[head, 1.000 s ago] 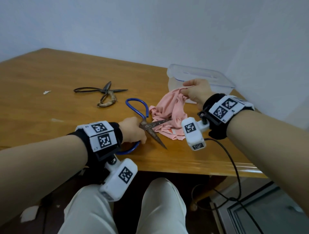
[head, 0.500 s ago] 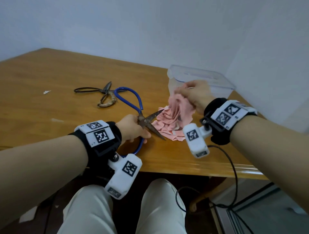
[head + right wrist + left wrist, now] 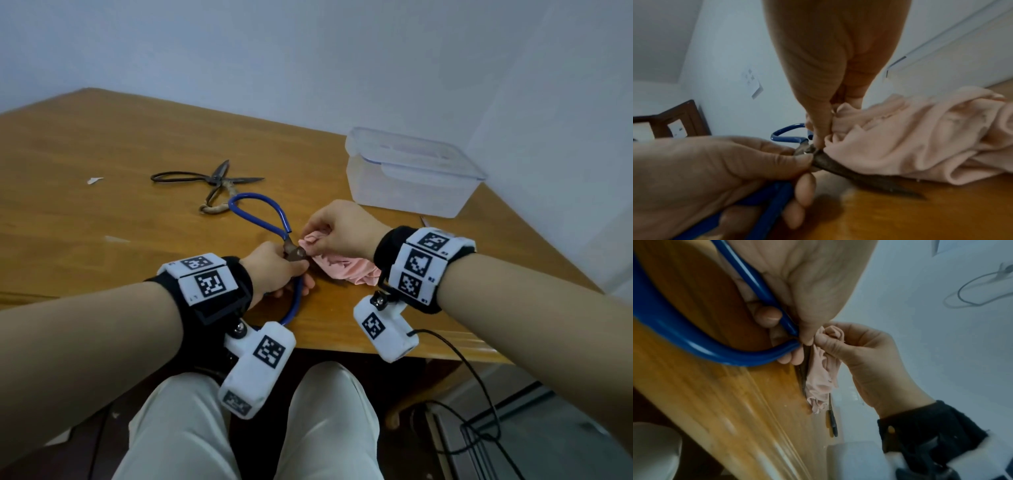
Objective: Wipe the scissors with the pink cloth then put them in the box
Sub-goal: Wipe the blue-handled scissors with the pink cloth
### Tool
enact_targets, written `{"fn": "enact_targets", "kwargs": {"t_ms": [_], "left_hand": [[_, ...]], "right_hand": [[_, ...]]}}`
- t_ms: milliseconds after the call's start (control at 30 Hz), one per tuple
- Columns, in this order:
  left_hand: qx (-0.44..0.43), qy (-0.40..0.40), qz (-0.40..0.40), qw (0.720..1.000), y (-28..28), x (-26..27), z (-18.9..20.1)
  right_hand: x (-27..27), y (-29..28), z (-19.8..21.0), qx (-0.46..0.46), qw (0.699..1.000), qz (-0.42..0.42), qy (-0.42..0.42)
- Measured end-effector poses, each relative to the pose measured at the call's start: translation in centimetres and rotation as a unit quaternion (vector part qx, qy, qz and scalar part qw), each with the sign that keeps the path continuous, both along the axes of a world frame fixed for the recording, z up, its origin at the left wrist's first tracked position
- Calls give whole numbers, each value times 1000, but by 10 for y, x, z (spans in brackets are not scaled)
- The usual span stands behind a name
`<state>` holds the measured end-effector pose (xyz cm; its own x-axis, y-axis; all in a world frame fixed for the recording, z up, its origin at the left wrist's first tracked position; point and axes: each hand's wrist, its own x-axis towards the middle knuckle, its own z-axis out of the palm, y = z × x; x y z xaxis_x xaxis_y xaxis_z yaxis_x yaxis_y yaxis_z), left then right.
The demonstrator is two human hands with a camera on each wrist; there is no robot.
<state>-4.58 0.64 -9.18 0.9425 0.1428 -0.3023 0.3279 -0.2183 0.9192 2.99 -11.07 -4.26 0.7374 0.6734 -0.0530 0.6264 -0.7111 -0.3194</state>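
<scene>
Wooden table (image 3: 102, 144) under pale walls is your whole workspace. Your left hand (image 3: 274, 270) is curled tight around the blue scissors (image 3: 260, 212) just behind the pivot, one handle loop sticking out toward 11 o'clock, the other curving back under your wrist. Your right hand (image 3: 342, 229) pinches a bunched fold of the cloth (image 3: 346, 270) against the blades at the pivot; the rest of the cloth trails on the table toward 4 o'clock. From the right wrist view one dark, rusty blade (image 3: 865, 175) runs bare below the cloth, its tip near the tabletop.

By my reading you are at the very start of the wipe: the cloth sits at the root of the blades and nothing shows a blade cleaned yet. Left to do: draw the cloth along to the tips, then carry the scissors to the box (image 3: 411, 178) at 1 o'clock, well apart from your hands. A second, black pair (image 3: 205, 178) lies at 11 o'clock, untouched.
</scene>
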Motion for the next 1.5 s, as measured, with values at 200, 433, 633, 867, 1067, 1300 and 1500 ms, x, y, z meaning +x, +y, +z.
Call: {"fn": "enact_targets", "kwargs": {"t_ms": [200, 433, 633, 867, 1067, 1300, 1500], "left_hand": [[23, -1, -15, 1000, 2, -1, -2], [27, 9, -16, 999, 2, -1, -3], [20, -2, -10, 1000, 3, -4, -7], [5, 0, 9, 1000, 0, -4, -7], [10, 8, 11, 1000, -1, -5, -6], [8, 15, 13, 1000, -1, -3, -6], [7, 11, 16, 1000, -2, -4, -5]], "right_hand": [[5, -1, 3, 29, 998, 4, -63], [-3, -3, -2, -25, 999, 26, -39], [-6, 1, -8, -33, 995, 47, -78], [-3, 7, -3, -41, 997, 24, -67], [2, 6, -4, -37, 996, -22, -84], [-7, 8, -4, -27, 998, 27, -51], [-2, 10, 0, -34, 998, -3, -44]]}}
